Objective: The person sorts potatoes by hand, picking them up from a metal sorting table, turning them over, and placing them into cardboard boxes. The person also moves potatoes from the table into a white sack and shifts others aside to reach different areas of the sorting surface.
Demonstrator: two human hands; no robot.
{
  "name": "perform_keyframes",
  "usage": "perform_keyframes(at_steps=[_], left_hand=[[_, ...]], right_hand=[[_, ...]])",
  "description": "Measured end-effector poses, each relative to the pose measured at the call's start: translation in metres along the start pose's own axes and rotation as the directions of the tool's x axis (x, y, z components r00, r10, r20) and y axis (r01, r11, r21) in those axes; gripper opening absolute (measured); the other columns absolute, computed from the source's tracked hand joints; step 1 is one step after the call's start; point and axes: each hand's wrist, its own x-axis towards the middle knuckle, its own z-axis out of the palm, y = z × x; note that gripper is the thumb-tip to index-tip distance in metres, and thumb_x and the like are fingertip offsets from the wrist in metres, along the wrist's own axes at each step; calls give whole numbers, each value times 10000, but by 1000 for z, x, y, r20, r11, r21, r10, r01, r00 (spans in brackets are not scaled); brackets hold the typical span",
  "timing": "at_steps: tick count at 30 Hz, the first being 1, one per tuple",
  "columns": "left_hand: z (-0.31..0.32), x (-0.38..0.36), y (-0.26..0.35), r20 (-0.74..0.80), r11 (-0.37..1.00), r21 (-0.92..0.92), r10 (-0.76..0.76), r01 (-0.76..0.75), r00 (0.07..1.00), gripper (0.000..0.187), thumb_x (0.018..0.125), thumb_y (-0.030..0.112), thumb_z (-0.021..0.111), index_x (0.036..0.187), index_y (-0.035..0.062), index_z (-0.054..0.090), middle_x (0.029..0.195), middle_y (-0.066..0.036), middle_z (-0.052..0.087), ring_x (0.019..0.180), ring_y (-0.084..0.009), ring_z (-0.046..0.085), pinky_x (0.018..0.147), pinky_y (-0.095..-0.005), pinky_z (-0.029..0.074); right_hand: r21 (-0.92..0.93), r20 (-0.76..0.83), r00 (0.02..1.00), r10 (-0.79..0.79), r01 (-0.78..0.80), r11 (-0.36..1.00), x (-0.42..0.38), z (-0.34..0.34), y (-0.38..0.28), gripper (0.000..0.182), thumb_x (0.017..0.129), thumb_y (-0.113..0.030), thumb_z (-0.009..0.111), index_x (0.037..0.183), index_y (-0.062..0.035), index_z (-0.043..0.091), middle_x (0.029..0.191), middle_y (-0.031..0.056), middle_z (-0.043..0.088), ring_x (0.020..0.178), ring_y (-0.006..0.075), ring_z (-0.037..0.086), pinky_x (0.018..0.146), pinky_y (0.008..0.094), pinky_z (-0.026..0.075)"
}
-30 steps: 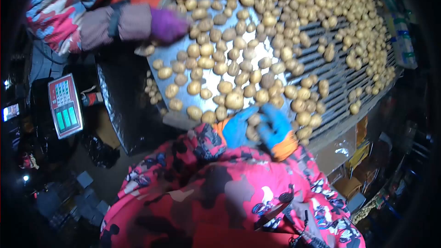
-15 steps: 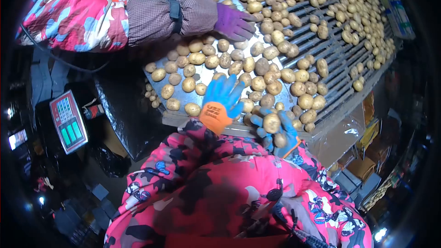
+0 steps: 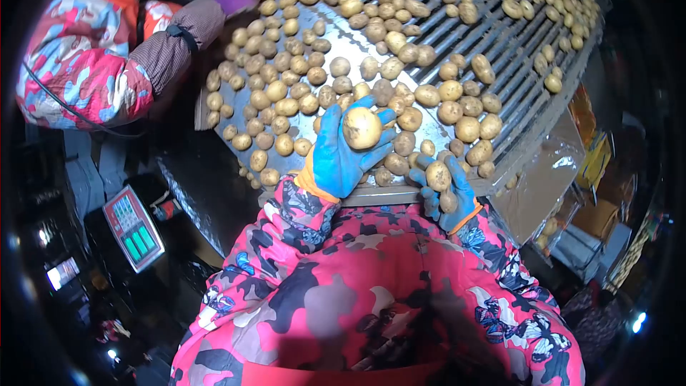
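My left hand [image 3: 339,151], in a blue glove with an orange cuff, is turned palm up with its fingers curled around a large potato [image 3: 362,128]. To its right, my right hand [image 3: 457,196] wears a matching blue glove. It holds a potato [image 3: 438,176] and a smaller potato [image 3: 448,201] against its palm and fingers. Both hands are at the near edge of a metal sorting table [image 3: 354,37]. Loose potatoes [image 3: 286,106] lie on the metal sheet around and beyond the hands.
A dark slatted grate [image 3: 457,36] with many potatoes spans the far right. At the left, a co-worker's purple-gloved hand [image 3: 237,1] is over the table's edge. A scale with a green display [image 3: 138,241] stands lower left. Cardboard boxes [image 3: 597,218] are at the right.
My left hand has gone from reaching palm down over the sheet to holding a large potato palm up. The co-worker's hand has drawn back left, and more potatoes lie on the sheet's left side.
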Motion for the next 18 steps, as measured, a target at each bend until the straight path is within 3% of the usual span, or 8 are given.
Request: perform_keyframes(at_steps=[4,7,9,11,12,13,15,18], left_hand=[[14,20,-13,25,995,22,-99,98,995,648,952,578,412,1413,123,385,1369,-144,494,1180,-287,545,993,-440,457],[44,44,-38,82,961,38,-275,273,958,622,955,539,457,1400,109,402,1316,-96,533,1183,-243,536,1010,-418,435],[65,55,-64,72,912,352,-250,210,966,579,957,531,461,1359,115,437,1279,-88,551,1099,-227,590,915,-399,501],[103,58,-90,223,894,356,-364,272,904,542,992,439,447,1401,88,394,1330,-45,499,1184,-185,519,1009,-368,421],[106,59,-98,350,757,653,-319,15,881,534,1007,403,420,1430,83,357,1372,-49,461,1232,-189,479,1049,-366,376],[111,60,-103,397,717,697,-352,-29,848,535,1011,392,409,1439,77,344,1390,-59,450,1254,-196,463,1067,-370,356],[118,57,-114,374,726,679,-469,108,800,538,1019,370,387,1457,66,319,1424,-78,428,1297,-210,432,1102,-379,316],[110,53,-109,185,671,683,-544,291,819,545,1009,379,408,1443,54,353,1407,-100,462,1300,-223,442,1106,-384,317]], right_hand=[[-88,-51,983,-176,171,981,-8,-24,6,566,929,-560,485,1230,-84,544,1046,84,647,647,79,542,520,174,433],[236,33,995,-91,80,968,-18,-73,8,549,953,-518,476,1314,-104,487,1102,150,635,695,161,633,512,261,522],[162,-11,996,-93,93,982,-31,-64,10,523,925,-559,494,1170,-103,573,996,82,657,646,92,563,498,190,429],[238,18,994,-112,104,966,-35,-77,12,511,916,-548,525,1180,-113,575,1001,83,653,644,115,572,492,198,435],[239,-61,983,-172,181,954,-41,-81,15,501,912,-537,540,1182,-116,575,999,83,651,650,128,580,494,211,445],[240,-152,961,-230,262,935,-46,-86,18,492,909,-526,556,1185,-120,576,997,84,650,656,140,588,495,224,455],[96,-183,878,-443,464,881,-72,-82,16,473,904,-505,571,1189,-127,575,949,83,656,713,158,608,536,273,486],[386,-211,853,-477,521,761,-99,-98,-6,447,910,-473,555,1201,-134,568,1052,102,666,782,181,628,620,298,503]])
